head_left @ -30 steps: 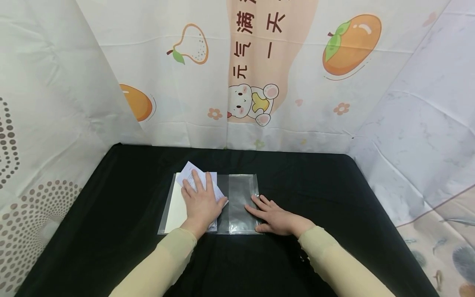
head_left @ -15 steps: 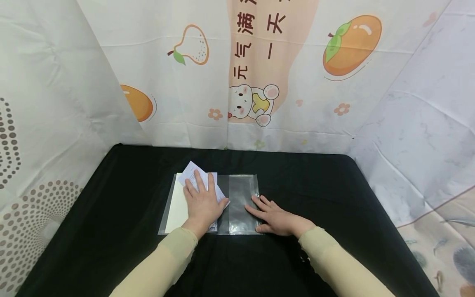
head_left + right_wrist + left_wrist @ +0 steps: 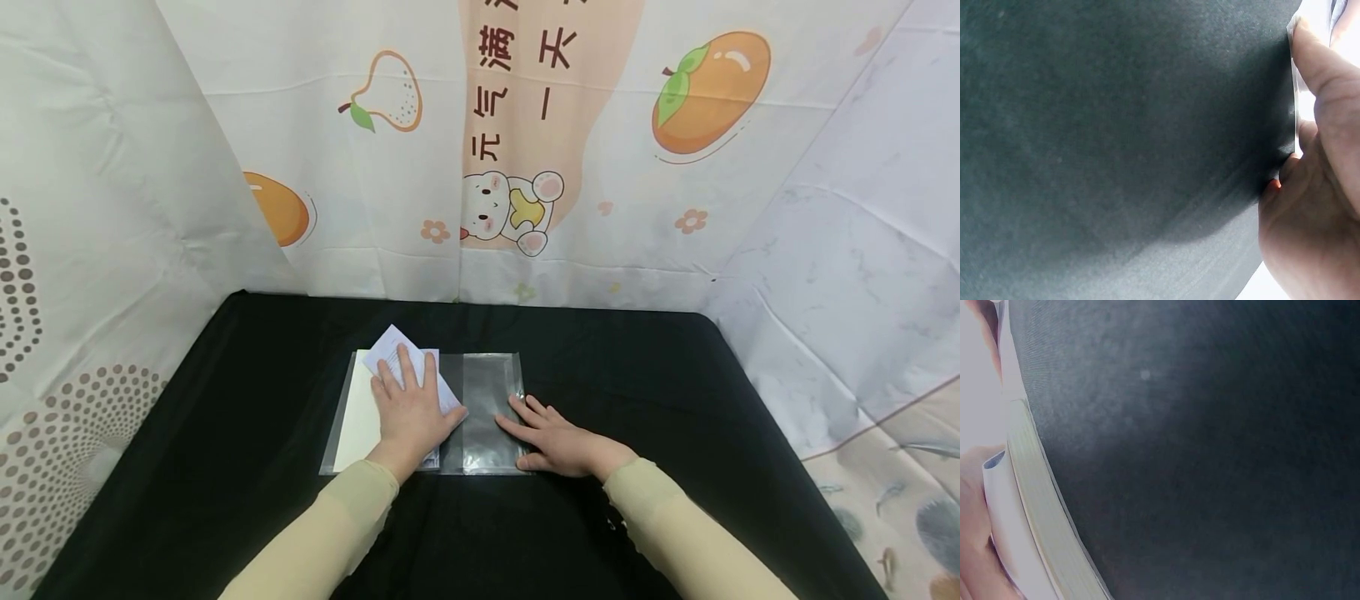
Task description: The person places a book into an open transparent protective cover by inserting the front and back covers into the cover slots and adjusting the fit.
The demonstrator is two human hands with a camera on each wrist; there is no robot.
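In the head view a clear plastic cover point(image 3: 491, 383) lies spread on the black cloth, with a cream-paged book point(image 3: 356, 425) on its left part. A small printed sheet point(image 3: 388, 342) lies tilted on the book. The left hand point(image 3: 411, 417) rests flat on this sheet, fingers spread, hiding much of it. The right hand point(image 3: 558, 442) touches the cover's right edge with spread fingers. The left wrist view shows the book's page block point(image 3: 1054, 519) side-on, with part of the left hand point(image 3: 979, 531) beside it. Fingers of the right hand point(image 3: 1322, 156) meet the clear edge in the right wrist view.
Black cloth point(image 3: 637, 367) covers the table around the book and cover. Printed white curtains point(image 3: 360, 200) hang behind the table and along both sides. Pale sleeves point(image 3: 322, 533) cover both forearms.
The left hand and the tilted sheet under it have slid slightly to the right across the book. The right hand, the book and the clear cover look unmoved.
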